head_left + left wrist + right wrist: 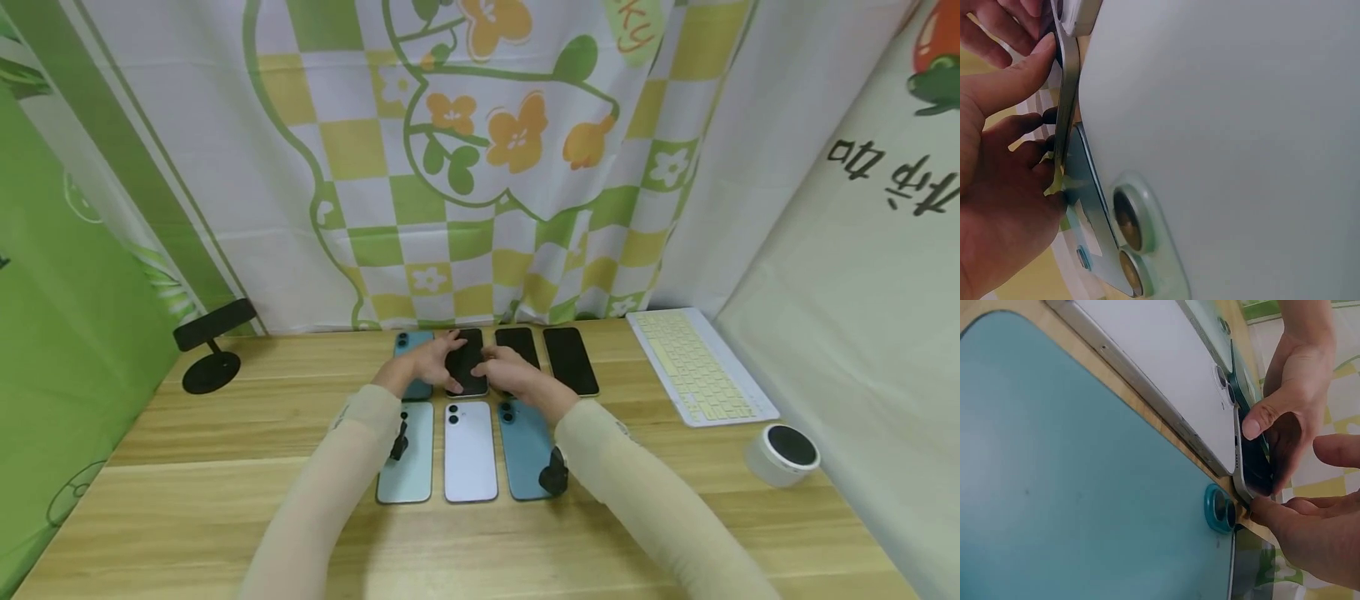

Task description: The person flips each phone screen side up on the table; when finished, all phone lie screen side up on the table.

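In the head view, a smartphone with a black screen facing up (467,362) lies second from left in the back row. My left hand (429,364) grips it from the left, thumb at the near edge (1067,81). The fingers go to the phone's far side and are partly hidden. My right hand (513,372) reaches in from the right and holds the phone's near right corner with curled fingers (1269,512). Below lie a pale green phone (416,467), a white phone (471,454) and a blue phone (525,454), backs up.
A blue phone (422,389) sits left of the gripped one, partly under my left hand. Two black-screen phones (572,360), (517,340) lie to the right. A white keyboard (701,367) and a round white device (782,456) stand at right, a black stand (212,367) at left.
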Available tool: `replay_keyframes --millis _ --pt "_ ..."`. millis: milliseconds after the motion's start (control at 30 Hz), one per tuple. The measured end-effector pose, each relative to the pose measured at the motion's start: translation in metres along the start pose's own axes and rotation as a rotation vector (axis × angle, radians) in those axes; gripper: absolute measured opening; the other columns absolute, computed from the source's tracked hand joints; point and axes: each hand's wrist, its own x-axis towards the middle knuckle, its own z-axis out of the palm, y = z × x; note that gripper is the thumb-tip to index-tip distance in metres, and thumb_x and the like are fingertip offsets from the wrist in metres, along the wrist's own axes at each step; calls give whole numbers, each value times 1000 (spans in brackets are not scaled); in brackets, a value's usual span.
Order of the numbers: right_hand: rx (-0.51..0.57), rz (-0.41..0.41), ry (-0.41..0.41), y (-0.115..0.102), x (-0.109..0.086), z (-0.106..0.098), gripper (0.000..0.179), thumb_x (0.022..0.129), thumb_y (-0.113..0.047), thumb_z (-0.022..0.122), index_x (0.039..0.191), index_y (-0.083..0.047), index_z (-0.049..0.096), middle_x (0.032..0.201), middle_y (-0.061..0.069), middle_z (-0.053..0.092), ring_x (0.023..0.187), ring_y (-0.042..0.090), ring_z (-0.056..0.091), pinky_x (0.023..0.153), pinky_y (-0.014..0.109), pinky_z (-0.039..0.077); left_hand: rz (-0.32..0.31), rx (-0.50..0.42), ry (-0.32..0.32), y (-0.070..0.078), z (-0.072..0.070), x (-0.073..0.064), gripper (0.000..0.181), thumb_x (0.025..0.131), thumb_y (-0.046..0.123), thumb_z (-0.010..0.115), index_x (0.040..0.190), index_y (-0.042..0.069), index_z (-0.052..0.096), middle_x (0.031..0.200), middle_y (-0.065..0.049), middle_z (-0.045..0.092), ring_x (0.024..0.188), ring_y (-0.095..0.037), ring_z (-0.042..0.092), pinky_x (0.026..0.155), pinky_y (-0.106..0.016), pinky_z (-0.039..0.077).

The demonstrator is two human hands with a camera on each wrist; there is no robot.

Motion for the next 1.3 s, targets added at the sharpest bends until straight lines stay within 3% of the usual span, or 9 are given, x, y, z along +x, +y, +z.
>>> replay_keyframes --millis 167,267,367,433,533,600,667,1000,1300 --pt "-161 -61 63 -4 -1 2 62 106 -22 50 162 -2 32 168 19 37 150 38 45 121 53 44 2 -33 5 -2 0 1 95 92 22 80 166 7 23 177 -19 4 162 -43 17 130 -56 29" --pt "-297 -113 119 -4 1 3 60 106 -20 49 161 -3 35 124 20 72 98 29 72 86 40 59 11 -82 33 -3 -1 1 95 91 19 81 165 6 24 176 -19 8 162 -43 19 130 -55 30" --pt "-385 -157 134 -2 2 5 60 106 -20 48 161 -2 34 65 7 64 46 16 46 53 29 44 13 -138 74 -4 -3 0 95 89 15 82 165 4 25 176 -20 12 162 -42 19 131 -55 29" --pt "-413 -185 128 -1 3 7 61 106 -21 50 162 -2 33 54 6 55 40 14 36 48 29 41 10 -159 98 -7 -4 -3 96 89 13 81 165 4 24 176 -19 14 162 -41 19 131 -54 27" --pt "-442 -222 121 0 4 11 62 108 -25 51 162 -2 32 105 18 78 65 22 67 71 35 57 22 -155 137 -12 -7 -8 97 86 11 81 164 2 24 175 -19 17 162 -40 19 133 -54 24" --pt "-444 -238 115 0 6 14 62 108 -28 52 162 -3 33 147 21 62 103 30 74 97 43 58 33 -146 157 -17 -10 -12 97 85 10 81 163 -1 25 174 -21 20 162 -41 21 133 -53 23" --pt "-436 -247 90 -1 8 18 63 109 -30 51 163 -4 31 162 23 45 128 41 64 111 51 52 42 -143 176 -25 -13 -17 96 84 9 81 162 -4 26 172 -24 24 160 -43 23 133 -54 23" --pt "-599 -393 -34 -21 16 54 65 108 -26 54 162 1 30 172 21 26 160 35 30 130 49 33 -15 -187 204 -75 -15 -36 99 82 7 77 163 -6 21 172 -31 12 160 -50 14 133 -61 16" --pt "-818 -373 -85 -31 25 73 64 110 -33 51 163 -4 29 173 16 25 163 32 24 132 44 29 -64 -202 189 -85 -16 -39 101 88 15 74 165 -4 11 174 -27 7 162 -46 8 134 -59 12"
